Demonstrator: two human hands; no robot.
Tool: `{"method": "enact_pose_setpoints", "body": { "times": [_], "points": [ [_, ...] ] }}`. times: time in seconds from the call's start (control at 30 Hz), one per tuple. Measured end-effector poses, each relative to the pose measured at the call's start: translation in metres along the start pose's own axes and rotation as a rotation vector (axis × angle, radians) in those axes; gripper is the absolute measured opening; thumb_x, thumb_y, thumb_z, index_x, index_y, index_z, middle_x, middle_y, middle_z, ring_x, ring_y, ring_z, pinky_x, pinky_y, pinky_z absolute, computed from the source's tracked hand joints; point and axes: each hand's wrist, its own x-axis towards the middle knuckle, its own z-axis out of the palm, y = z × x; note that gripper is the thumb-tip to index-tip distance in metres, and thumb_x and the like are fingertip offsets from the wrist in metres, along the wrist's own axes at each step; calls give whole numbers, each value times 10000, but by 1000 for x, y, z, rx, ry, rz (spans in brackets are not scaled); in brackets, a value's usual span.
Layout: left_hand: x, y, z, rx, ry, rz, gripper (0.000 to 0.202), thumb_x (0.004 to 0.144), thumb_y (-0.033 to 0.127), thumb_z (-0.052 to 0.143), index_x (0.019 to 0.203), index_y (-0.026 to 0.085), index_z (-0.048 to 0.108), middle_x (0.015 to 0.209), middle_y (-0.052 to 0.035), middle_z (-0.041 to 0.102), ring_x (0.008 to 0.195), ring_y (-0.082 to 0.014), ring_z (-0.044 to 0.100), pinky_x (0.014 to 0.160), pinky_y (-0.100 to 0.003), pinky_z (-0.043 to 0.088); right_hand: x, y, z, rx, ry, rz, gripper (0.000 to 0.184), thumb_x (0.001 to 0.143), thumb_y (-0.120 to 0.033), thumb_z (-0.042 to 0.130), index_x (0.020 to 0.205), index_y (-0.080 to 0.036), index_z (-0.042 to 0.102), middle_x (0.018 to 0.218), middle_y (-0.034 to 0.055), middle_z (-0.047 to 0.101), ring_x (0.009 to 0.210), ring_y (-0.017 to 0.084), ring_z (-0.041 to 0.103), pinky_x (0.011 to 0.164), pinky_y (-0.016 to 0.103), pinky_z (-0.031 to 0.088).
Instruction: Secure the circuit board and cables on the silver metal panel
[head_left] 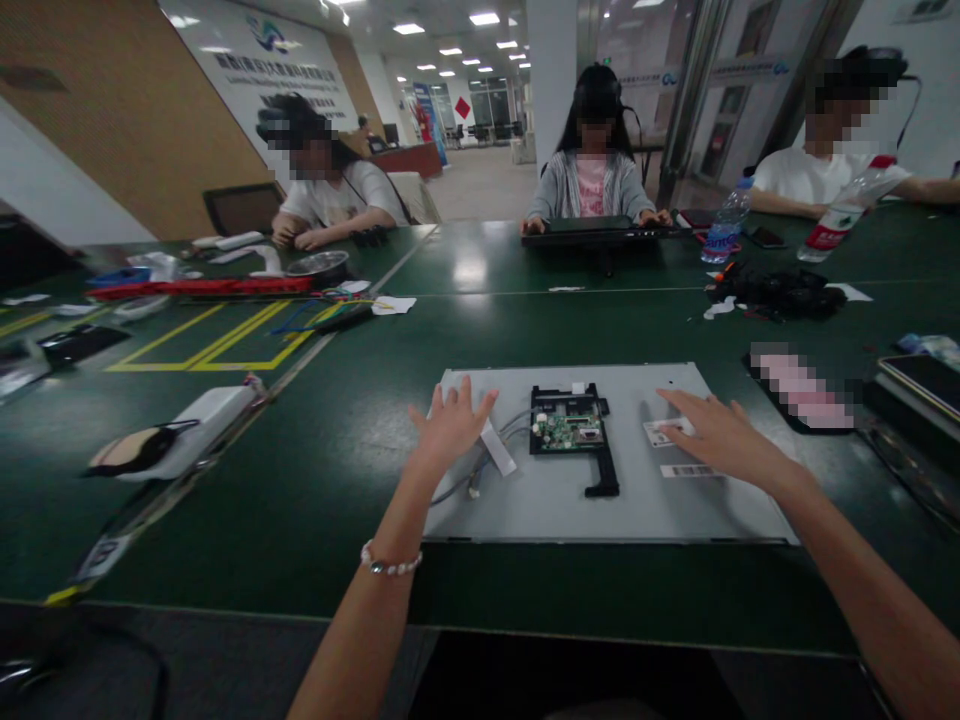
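Note:
A grey metal panel [570,500] lies flat on the dark green table in front of me. A small green circuit board [570,430] in a black frame sits at its middle, with grey cables [480,470] running off to the left. My left hand [450,425] rests flat on the panel's left part, fingers spread, holding nothing. My right hand [709,435] lies flat on the panel's right part, fingers stretched over a white label [664,432]. A barcode sticker [686,471] lies just below that hand.
Three other people sit at the far side of the table [337,470]. A white device [195,430] lies to my left, black parts [780,292] and two water bottles [844,212] at the right back. A red bar [202,287] and coloured wires lie at the far left.

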Motion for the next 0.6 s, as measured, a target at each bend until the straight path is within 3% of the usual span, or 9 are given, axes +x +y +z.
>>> {"method": "enact_pose_setpoints", "body": {
  "times": [0.1, 0.23, 0.43, 0.53, 0.6],
  "points": [
    [5, -6, -1, 28, -1, -65, 765, 929, 645, 96, 1547, 208, 210, 1557, -132, 280, 1453, -389, 116, 1054, -740, 133, -2, 1, 1, 36, -120, -6, 639, 937, -590, 333, 1521, -336, 272, 1570, 59, 317, 1405, 425, 270, 1056, 708, 239],
    [10, -14, -2, -8, 7, -110, 803, 927, 649, 93, 1544, 149, 210, 1548, -157, 287, 1455, -388, 106, 1051, -749, 84, -5, 4, 5, 91, -214, -143, 716, 887, -683, 382, 1521, -375, 256, 1618, 41, 172, 1439, 430, 144, 1070, 674, 268],
    [12, -18, -4, -38, 177, -147, 797, 941, 636, 142, 1526, 105, 245, 1475, -218, 400, 1445, -410, 128, 1039, -749, 97, -8, -11, 11, 109, -160, -182, 752, 853, -715, 430, 1506, -362, 308, 1621, 83, 139, 1436, 461, 76, 1105, 648, 217],
    [7, -5, -7, -9, 326, -118, 749, 964, 589, 179, 1511, 85, 271, 1483, -229, 382, 1446, -406, 120, 1052, -729, 114, -9, -21, 17, 104, -112, -164, 767, 842, -724, 444, 1505, -364, 311, 1618, 89, 154, 1438, 456, 89, 1103, 647, 218],
    [0, 10, -8, -12, 404, -31, 693, 982, 545, 180, 1496, 96, 304, 1504, -206, 361, 1454, -375, 120, 1078, -697, 124, -9, -28, 22, 96, -58, -150, 772, 836, -717, 466, 1503, -357, 318, 1612, 98, 179, 1439, 451, 106, 1097, 659, 216]
  ]
}}
